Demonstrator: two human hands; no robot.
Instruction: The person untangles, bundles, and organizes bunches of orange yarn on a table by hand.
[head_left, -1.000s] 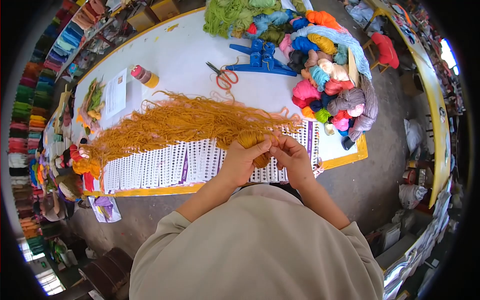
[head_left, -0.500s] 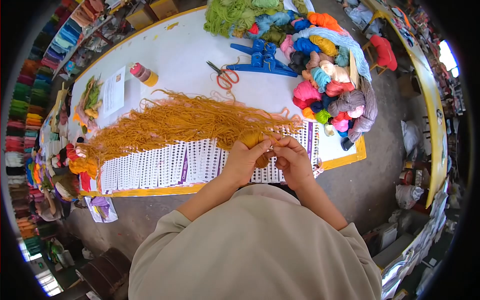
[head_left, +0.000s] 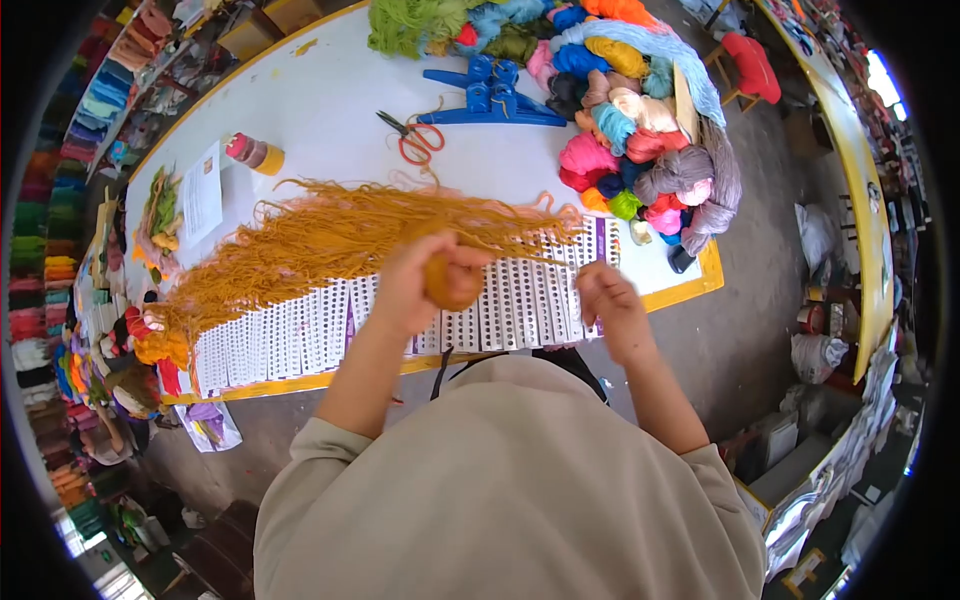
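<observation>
A mustard-coloured ball of yarn [head_left: 452, 284] is wrapped in the fingers of my left hand [head_left: 410, 288], above the front part of the table. To the right, my right hand [head_left: 614, 312] is closed in a pinch. A thin mustard strand [head_left: 540, 261] stretches from the left hand towards its fingertips; the exact grip is small and blurred. Behind both hands lies a long, tangled heap of mustard yarn [head_left: 330, 235], with pink yarn showing at its edges. Under the hands are overlapping white cards [head_left: 500, 305] with rows of dark round dots.
Red-handled scissors [head_left: 418, 145] and a blue plastic stand [head_left: 490, 98] are behind the heap. Many-coloured yarn skeins [head_left: 655, 145] crowd the table's right side. A yarn cone [head_left: 255, 154] and a printed sheet [head_left: 203, 192] sit at left. The yellow table edge [head_left: 690, 287] runs near my body.
My hands have moved apart: the left went left with the yarn ball, the right went slightly right. A strand now spans part of the gap. The whole view has shifted a little.
</observation>
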